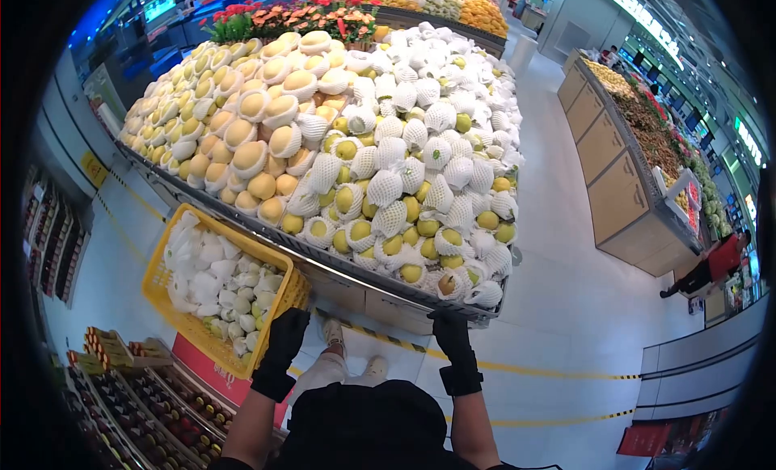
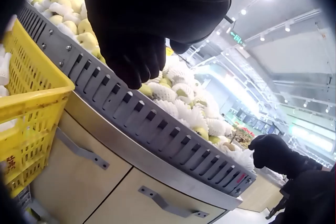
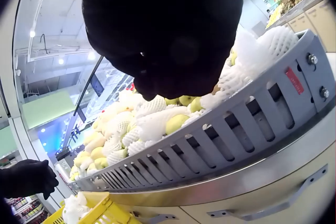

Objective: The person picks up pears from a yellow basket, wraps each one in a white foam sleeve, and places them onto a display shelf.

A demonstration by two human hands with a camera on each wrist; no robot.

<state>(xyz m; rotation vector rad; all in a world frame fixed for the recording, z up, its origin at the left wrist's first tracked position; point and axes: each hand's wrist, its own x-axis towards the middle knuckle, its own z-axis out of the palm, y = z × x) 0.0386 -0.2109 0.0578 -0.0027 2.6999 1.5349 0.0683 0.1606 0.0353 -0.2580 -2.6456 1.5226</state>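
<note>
A display stand [image 1: 323, 264] is heaped with yellow-green fruit like pears [image 1: 411, 273], many in white foam nets [image 1: 390, 219]. My left hand [image 1: 287, 334], in a black glove, hovers close to the right corner of a yellow crate [image 1: 234, 248]. Its fingers [image 2: 142, 64] hang loosely curled with nothing in them. At the stand's front right corner is my right hand [image 1: 453, 334], also black-gloved. From the left wrist view, that right hand [image 2: 273, 153] has loosely curled fingers and holds nothing. Its fingers overlap the fruit in the right wrist view.
The crate holds foam-netted fruit [image 1: 242, 304] and white plastic bags or wrapping [image 1: 198, 256]. A slatted grey rail [image 2: 157, 129] borders the stand, above cupboard doors. Shelves of packed goods [image 1: 145, 397] stand at lower left. At far right, a person in red [image 1: 723, 260] is near another produce stand [image 1: 622, 191].
</note>
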